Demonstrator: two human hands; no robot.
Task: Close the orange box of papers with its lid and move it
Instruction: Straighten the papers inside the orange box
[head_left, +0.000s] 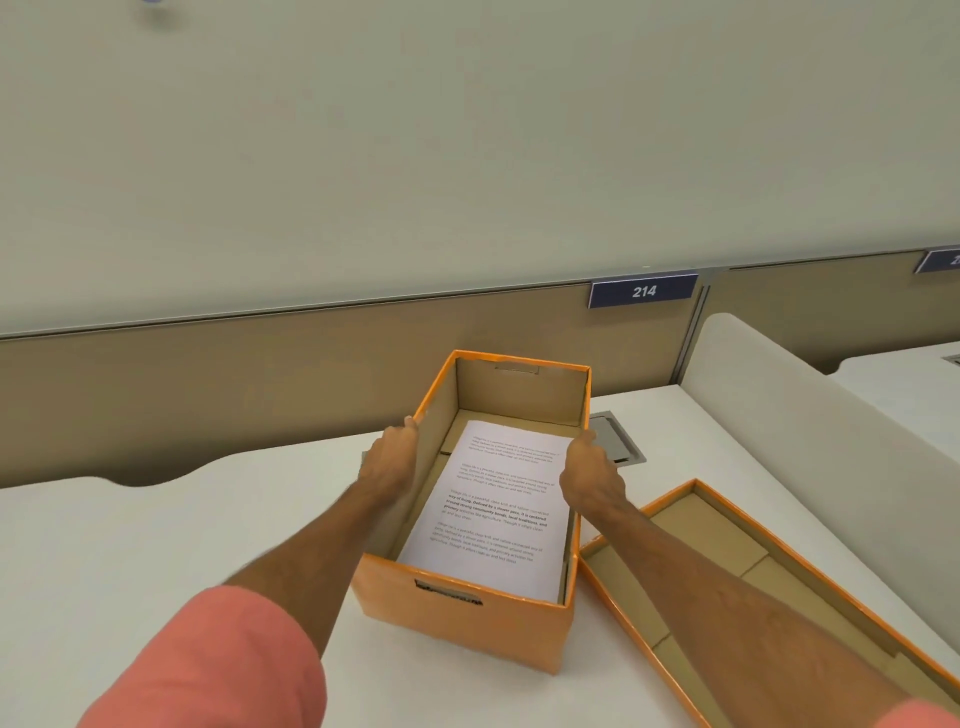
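So the orange box (467, 618) sits about center frame, a bit low, on the white surface (156, 545). It's open on top: orange outside, plain brown cardboard inside, with a dark handle slot in its near wall and another cutout in the far wall. Inside lies a stack of white papers (488, 514) with printed black text, flat on the bottom and pushed toward the near end, so a strip of bare cardboard shows at the far end. The lid (727, 551) is off, lying upside down just beside the box at lower right, brown inside facing up, orange rim around it, running off the frame's bottom right corner.
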